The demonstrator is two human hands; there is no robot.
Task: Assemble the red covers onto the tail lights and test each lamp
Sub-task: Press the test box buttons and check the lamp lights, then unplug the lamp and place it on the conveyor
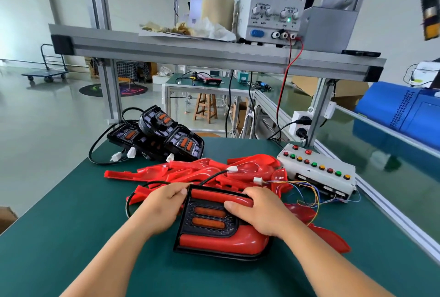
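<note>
As left hand [162, 211] and right hand [259, 213] grip its edges, black tail light [210, 223], glossy curved red cover [221, 242], green mat [71, 225].

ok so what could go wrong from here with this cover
The right hand presses the red cover near its top only, while the left hand grips the tail light: the cover may seat unevenly. The black cable loops beside the left hand and could get pinched under the lamp. Thin coloured wires lie loose near the right wrist and may snag.
</note>
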